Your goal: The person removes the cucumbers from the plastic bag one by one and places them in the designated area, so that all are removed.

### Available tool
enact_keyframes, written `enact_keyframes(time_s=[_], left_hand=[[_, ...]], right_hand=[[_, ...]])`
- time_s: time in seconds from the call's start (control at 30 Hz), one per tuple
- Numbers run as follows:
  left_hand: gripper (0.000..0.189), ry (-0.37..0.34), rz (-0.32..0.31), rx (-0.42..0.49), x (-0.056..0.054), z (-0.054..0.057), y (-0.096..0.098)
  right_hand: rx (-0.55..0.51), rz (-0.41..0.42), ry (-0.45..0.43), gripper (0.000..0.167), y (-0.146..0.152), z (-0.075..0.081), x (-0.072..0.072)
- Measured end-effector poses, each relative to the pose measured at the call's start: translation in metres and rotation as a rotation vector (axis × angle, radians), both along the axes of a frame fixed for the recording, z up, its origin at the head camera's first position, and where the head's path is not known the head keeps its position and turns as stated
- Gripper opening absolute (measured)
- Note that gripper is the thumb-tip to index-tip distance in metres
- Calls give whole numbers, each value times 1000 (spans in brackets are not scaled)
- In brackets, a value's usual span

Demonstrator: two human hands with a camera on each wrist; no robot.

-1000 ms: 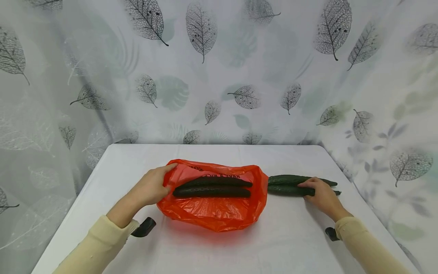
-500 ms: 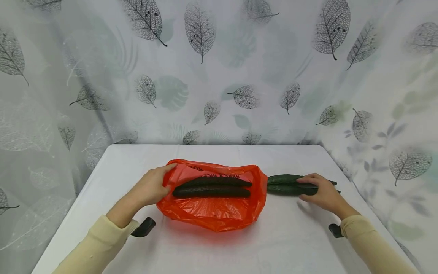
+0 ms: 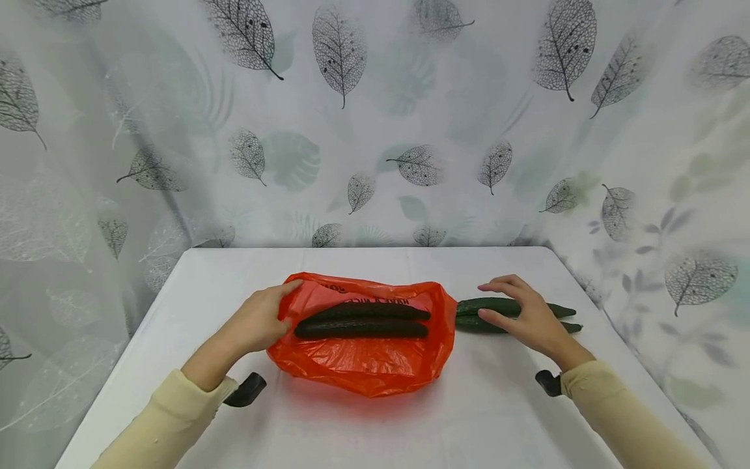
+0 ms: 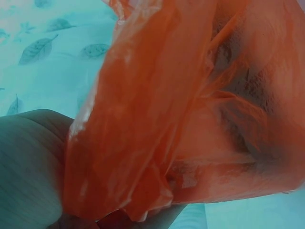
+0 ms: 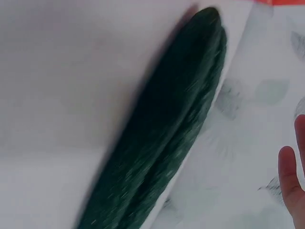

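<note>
A red plastic bag (image 3: 369,365) lies with its mouth facing me in the head view, two dark green cucumbers (image 3: 363,329) side by side inside. My left hand (image 3: 260,319) holds the bag's left rim between thumb and fingers. In the left wrist view the bag (image 4: 133,119) hides most of those fingers. Two more cucumbers (image 3: 477,324) lie to the right, their left ends at the bag's right edge. Over them is my right hand (image 3: 530,319), thumb and fingers spread apart, gripping nothing. The right wrist view shows this cucumber pair (image 5: 157,114) beside the fingers (image 5: 288,171).
Everything lies on a white table (image 3: 351,436). Behind it and along both sides hangs a leaf-patterned curtain (image 3: 375,130). A dark wrist camera (image 3: 246,389) sticks out below the left cuff, another (image 3: 548,383) below the right one.
My right hand, earlier with its fingers on the right-hand cucumbers, shifted slightly right, then rose off them and moved left with its fingers spread. The left hand and the bag stay put.
</note>
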State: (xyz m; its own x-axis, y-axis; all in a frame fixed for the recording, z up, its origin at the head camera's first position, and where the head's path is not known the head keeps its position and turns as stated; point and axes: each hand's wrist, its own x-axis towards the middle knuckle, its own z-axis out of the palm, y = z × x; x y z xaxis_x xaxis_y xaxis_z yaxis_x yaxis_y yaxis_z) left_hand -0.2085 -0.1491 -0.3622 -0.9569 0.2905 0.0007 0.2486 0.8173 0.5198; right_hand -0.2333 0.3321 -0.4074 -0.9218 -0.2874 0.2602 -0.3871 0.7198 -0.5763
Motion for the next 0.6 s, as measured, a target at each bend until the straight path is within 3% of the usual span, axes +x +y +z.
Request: enact_keyframes(time_s=[0.27,0.6], left_hand=[[68,1,-5,11,0,-2,-1],[69,-45,11,39,0,1,-2]], right_hand=[[-61,84,37,63,-48,22,11],[-57,192,198,61,-112,49,27]])
